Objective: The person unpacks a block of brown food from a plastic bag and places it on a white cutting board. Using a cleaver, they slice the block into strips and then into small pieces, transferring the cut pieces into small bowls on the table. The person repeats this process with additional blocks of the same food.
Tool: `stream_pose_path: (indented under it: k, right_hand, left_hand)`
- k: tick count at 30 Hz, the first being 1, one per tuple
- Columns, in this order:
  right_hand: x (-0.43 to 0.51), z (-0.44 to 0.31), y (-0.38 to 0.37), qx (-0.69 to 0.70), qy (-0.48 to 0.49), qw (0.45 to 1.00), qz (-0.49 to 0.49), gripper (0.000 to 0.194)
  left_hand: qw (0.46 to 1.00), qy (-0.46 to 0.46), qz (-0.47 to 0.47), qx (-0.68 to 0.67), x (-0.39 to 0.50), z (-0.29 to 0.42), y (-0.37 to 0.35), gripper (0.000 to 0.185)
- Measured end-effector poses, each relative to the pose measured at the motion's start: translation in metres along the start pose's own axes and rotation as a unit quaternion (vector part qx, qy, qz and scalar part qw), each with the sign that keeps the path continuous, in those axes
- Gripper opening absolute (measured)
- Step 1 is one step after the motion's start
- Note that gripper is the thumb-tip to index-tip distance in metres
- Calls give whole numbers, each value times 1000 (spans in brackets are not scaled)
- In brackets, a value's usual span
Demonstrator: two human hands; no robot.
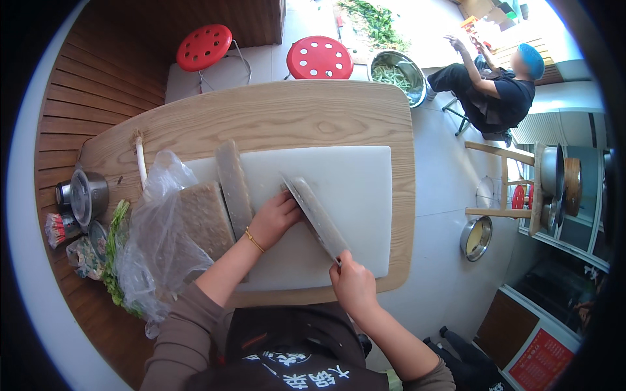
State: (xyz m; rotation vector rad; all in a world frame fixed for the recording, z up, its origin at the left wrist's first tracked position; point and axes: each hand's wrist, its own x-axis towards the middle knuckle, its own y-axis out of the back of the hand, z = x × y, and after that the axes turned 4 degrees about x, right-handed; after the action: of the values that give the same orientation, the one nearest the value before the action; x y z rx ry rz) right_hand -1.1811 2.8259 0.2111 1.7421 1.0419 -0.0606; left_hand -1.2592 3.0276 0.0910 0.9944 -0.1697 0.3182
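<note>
My right hand [354,281] grips the handle of a kitchen knife [317,228], its blade slanting across a white cutting board [362,195]. Along the blade's right side shows a greyish strip [323,210], seemingly of the same jelly-like food as the block. My left hand [278,220] is bent against the blade's left side; its fingertips are partly hidden, and I cannot tell what they hold. To its left lie a long cut slab [232,181] and a large grey-brown block [205,215], partly inside a clear plastic bag [156,244].
Leafy greens [115,254], a scallion stalk [141,156] and a lidded metal pot [90,193] occupy the wooden table's [313,112] left side. Beyond it stand red stools [320,57] and a metal basin [415,80] of green vegetables. A seated person [503,97] is at the far right.
</note>
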Motion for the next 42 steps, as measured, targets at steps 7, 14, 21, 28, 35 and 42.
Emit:
stream_pose_path:
  k: [7, 14, 21, 28, 35, 42]
  right_hand:
    - [12, 30, -37, 6, 15, 999, 30, 11]
    - [23, 32, -39, -38, 25, 999, 22, 15]
    - [39, 18, -6, 12, 0, 1000, -21, 19]
    - [-23, 51, 24, -67, -58, 992, -89, 19]
    - [-45, 74, 12, -80, -48, 995, -45, 19]
    - [-50, 76, 16, -96, -13, 995, -35, 17]
  left_hand:
    - [1000, -14, 4, 24, -3, 5, -1, 27]
    - [997, -29, -70, 9, -29, 47, -32, 23]
    - [996, -63, -57, 12, -33, 47, -37, 19]
    - [997, -79, -20, 11, -32, 43, -40, 20]
    - [995, -93, 22, 8, -20, 47, -32, 21]
    - [997, -78, 15, 9, -20, 50, -30, 22]
